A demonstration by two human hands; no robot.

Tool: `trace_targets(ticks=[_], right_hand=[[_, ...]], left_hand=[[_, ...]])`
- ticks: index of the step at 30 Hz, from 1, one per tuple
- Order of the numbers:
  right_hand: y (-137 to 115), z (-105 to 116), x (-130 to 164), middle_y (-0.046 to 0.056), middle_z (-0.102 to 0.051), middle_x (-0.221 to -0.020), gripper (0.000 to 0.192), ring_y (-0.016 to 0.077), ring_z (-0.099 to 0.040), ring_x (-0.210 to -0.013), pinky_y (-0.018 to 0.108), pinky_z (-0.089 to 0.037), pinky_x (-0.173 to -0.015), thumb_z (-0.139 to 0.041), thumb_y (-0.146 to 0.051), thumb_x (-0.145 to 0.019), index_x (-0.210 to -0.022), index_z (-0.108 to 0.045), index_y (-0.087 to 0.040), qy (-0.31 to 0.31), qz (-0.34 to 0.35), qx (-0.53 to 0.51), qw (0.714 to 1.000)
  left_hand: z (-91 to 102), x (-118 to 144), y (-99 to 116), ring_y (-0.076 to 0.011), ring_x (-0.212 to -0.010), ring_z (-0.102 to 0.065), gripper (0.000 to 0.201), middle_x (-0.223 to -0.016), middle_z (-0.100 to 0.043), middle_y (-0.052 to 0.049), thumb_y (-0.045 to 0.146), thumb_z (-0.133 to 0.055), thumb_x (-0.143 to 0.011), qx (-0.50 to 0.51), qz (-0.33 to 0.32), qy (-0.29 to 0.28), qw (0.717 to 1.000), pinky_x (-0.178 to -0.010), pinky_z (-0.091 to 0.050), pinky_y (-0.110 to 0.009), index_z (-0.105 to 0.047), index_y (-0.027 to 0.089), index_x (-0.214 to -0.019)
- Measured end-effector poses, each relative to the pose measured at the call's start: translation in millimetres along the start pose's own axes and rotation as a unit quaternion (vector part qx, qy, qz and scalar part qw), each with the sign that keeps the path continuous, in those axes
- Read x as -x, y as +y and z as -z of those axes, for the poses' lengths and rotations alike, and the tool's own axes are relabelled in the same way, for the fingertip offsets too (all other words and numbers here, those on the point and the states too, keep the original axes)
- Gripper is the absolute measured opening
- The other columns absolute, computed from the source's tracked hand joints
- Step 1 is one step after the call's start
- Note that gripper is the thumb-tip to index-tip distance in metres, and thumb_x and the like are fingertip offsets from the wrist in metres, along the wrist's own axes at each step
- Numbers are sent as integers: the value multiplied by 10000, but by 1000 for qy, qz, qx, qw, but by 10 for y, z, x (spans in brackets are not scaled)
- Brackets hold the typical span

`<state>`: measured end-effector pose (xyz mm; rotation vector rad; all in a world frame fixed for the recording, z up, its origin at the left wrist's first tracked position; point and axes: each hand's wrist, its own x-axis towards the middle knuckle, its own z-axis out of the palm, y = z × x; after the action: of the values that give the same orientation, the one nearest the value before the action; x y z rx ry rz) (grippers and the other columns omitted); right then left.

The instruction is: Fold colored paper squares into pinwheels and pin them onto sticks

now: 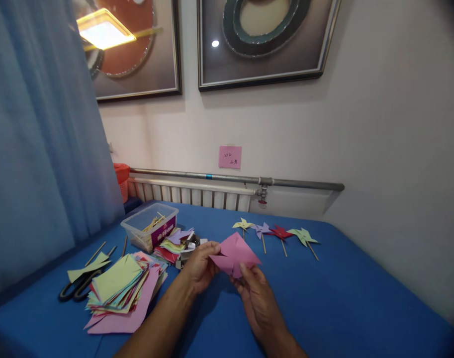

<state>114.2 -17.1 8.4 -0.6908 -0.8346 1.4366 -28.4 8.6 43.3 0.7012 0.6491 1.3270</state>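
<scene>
Between both hands, above the blue table, is a pink paper square (237,253) with slits cut in from its corners. My left hand (202,266) pinches its left side between thumb and fingers. At the lower right edge my right hand (254,291) grips the same paper, thumb on top and fingers beneath. Just behind my left hand lie a small box with dark and silvery contents (191,244) and a little pile of coloured paper (170,247). Beyond the hands, several finished paper pinwheels on sticks lie in a row, among them a red pinwheel (281,232).
A stack of coloured paper sheets (118,283) lies at the left, beside black-handled scissors (77,288) partly under a pale green paper piece (88,267). Behind stands a clear plastic tub (137,226) with wooden sticks. A blue curtain (44,124) hangs at left; a pipe (305,184) runs along the wall.
</scene>
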Motion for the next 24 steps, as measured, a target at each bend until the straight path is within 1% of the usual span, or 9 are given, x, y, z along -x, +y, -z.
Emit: trace_targets(ticks=[5,8,11,14,17,21,24], right_hand=[[-58,29,-29,42,-784,-974,400,235,-703,-870,347,-556,-760,-881,-503,-683,-946,-736,-239,-5,1,-6,1000],[-70,25,-39,52,-789,-932,413,260,-723,-881,376,-572,-778,-886,-497,-674,-947,-736,-225,-8,1,-9,1000],[-50,43,-56,52,-793,-889,418,272,-734,-877,386,-575,-778,-876,-509,-682,-945,-739,-214,-5,-3,1,1000],[-4,85,-86,56,-798,-871,417,283,-735,-882,389,-570,-769,-865,-532,-690,-916,-739,-205,2,-3,22,1000],[26,113,-106,62,-800,-870,434,291,-734,-895,390,-562,-774,-858,-547,-697,-923,-740,-195,10,-3,33,999],[-35,77,-73,67,-803,-910,452,292,-731,-920,390,-558,-791,-840,-548,-722,-995,-746,-200,-9,-3,36,999],[-109,23,-30,75,-802,-924,482,294,-731,-925,401,-560,-805,-847,-548,-717,-1042,-747,-206,-29,-7,27,999]], left_hand=[[13,8,7,-114,-533,-528,307,-618,-596,8,343,-858,-641,0,-6,3,1000,-530,-394,-244,-622,156,-696],[26,32,47,-115,-544,-503,340,-614,-572,11,413,-853,-659,-34,-20,-15,999,-543,-385,-251,-640,152,-702],[37,51,81,-106,-538,-466,388,-597,-556,10,460,-861,-655,-86,-29,-36,995,-545,-348,-246,-625,153,-669],[62,34,74,-88,-522,-439,404,-573,-549,22,436,-902,-593,-154,-35,-33,987,-541,-307,-233,-632,143,-658],[101,-10,36,-74,-506,-439,388,-571,-571,26,366,-928,-531,-192,-34,-21,981,-534,-295,-222,-654,130,-669],[139,-42,-6,-92,-512,-500,367,-608,-626,1,337,-916,-540,-193,-25,-7,981,-546,-352,-234,-679,123,-720],[138,-40,-27,-104,-523,-529,367,-630,-649,-12,331,-913,-540,-181,-22,-11,983,-555,-380,-243,-684,125,-739]])
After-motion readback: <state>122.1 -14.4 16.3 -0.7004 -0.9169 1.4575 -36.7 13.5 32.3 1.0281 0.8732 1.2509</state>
